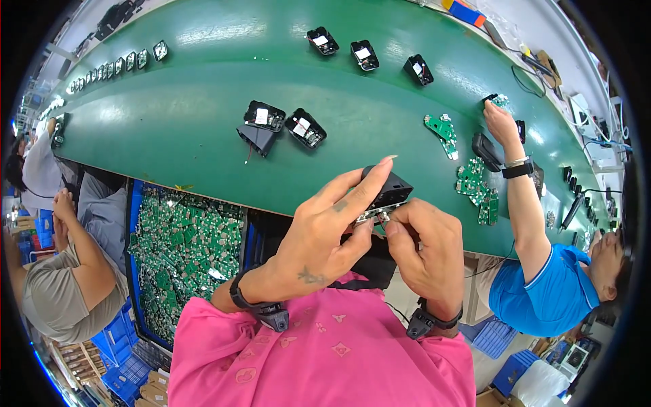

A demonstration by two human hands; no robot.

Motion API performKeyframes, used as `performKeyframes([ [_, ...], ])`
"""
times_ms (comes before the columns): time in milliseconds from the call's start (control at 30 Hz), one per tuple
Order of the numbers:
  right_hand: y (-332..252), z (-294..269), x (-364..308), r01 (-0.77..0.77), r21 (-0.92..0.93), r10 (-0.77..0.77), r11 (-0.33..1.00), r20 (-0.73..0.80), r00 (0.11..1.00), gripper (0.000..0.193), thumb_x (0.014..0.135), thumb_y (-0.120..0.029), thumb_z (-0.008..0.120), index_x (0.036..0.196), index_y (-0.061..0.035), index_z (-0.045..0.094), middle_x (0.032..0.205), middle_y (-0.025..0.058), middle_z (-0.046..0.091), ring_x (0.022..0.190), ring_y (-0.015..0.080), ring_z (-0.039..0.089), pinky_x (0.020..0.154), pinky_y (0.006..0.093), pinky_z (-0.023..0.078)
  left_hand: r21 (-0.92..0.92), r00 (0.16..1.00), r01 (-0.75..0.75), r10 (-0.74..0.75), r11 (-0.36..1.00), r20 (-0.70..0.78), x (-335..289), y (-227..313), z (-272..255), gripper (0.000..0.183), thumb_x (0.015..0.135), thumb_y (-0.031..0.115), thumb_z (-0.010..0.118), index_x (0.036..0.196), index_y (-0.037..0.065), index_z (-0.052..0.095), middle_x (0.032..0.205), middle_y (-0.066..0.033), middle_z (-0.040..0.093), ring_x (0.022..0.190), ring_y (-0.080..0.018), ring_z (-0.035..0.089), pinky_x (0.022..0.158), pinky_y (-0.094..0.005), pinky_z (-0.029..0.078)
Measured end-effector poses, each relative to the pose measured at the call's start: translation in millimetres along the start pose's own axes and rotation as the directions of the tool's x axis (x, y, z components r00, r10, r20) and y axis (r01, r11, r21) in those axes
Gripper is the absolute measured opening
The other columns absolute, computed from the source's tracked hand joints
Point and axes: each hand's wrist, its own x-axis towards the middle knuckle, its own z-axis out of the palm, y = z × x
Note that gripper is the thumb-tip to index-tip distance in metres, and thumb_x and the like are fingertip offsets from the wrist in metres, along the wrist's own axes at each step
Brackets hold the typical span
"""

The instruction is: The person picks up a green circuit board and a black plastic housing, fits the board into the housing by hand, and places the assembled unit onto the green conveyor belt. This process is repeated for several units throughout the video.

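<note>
My left hand point(332, 220) grips a black plastic housing point(393, 190) above my lap, just off the table's near edge. A small circuit board point(367, 216) shows on the housing's near side, by my left thumb. At the board's edge the fingers of my right hand point(430, 247) are pinched on a small wire plug point(384, 218), mostly hidden by the fingertips. On the green table ahead lie two open black housings, one on the left point(264, 117) and one on the right point(306, 129), both with white labels inside. Beneath the left one rests a dark grey casing point(256, 140).
Green circuit boards point(472, 178) lie loose at the right, where a co-worker's hand point(502, 123) reaches over the table point(366, 88). Three open housings point(365, 55) sit farther back. A blue-rimmed bin point(135, 203) full of boards stands at my left, near another seated person point(74, 278).
</note>
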Motion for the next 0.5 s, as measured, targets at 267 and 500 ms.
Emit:
performKeyframes([
  [267, 2.2, -1.1, -1.0, -0.013, 0.004, 0.013, 1.0, 0.003, 1.0, 0.006, 0.079, 0.001, 0.063, 0.077, 0.0008, 0.058, 0.064, 0.0084, 0.052, 0.05, 0.0191, 0.048, 0.049, 0.0327, 0.037, -0.027, 0.999, 0.039, -0.039, 0.999, 0.01, -2.1, 2.7, 2.2, 0.072, 0.08, -0.013, 0.058, 0.149, 0.005, 0.046, 0.136, -0.0189, 0.056, 0.1, -0.0192, 0.066, 0.076, -0.027, 0.061],
  [500, 4.3, 0.3, -4.0, -0.079, 0.034, 0.079, 0.996, 0.01, 0.997, 0.005, 0.078, 0.001, 0.063, 0.079, 0.0023, 0.059, 0.064, 0.0092, 0.055, 0.051, 0.0188, 0.049, 0.05, 0.0325, 0.038, 0.085, 0.993, -0.111, 0.115, 0.99, -0.039, -3.9, -6.4, 8.5, 0.076, 0.08, -0.008, 0.059, 0.152, 0.011, 0.043, 0.128, -0.0265, 0.055, 0.083, -0.0362, 0.067, 0.071, -0.038, 0.056],
])
